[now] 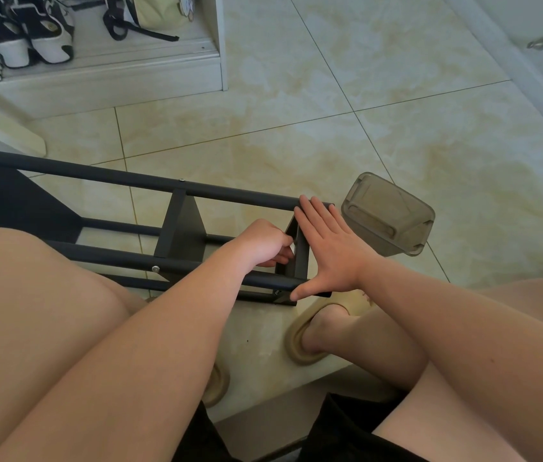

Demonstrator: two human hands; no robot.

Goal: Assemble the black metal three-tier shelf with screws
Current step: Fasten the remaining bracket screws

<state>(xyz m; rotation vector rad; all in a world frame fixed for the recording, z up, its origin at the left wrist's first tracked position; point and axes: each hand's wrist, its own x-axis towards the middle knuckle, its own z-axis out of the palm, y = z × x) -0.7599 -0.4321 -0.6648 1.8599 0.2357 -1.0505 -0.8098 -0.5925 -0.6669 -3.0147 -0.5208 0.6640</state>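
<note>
The black metal shelf [123, 180] lies on its side on the tiled floor, its round posts running left to right. A middle tier panel [183, 228] stands between the posts, and an end tier panel [301, 258] sits at the right ends. My right hand [326, 248] lies flat with straight fingers against the outer face of that end panel, fingertips on the far post and thumb on the near post. My left hand [265, 243] reaches inside the frame with curled fingers at the inner face of the end panel; whatever it holds is hidden. Silver screw heads [155, 269] show on the posts.
A translucent grey plastic box [388, 215] lies tipped on the floor just right of the shelf's end. My foot in a tan slipper [310, 331] rests below the shelf. A white cabinet [113, 71] with shoes and a bag stands at the back left.
</note>
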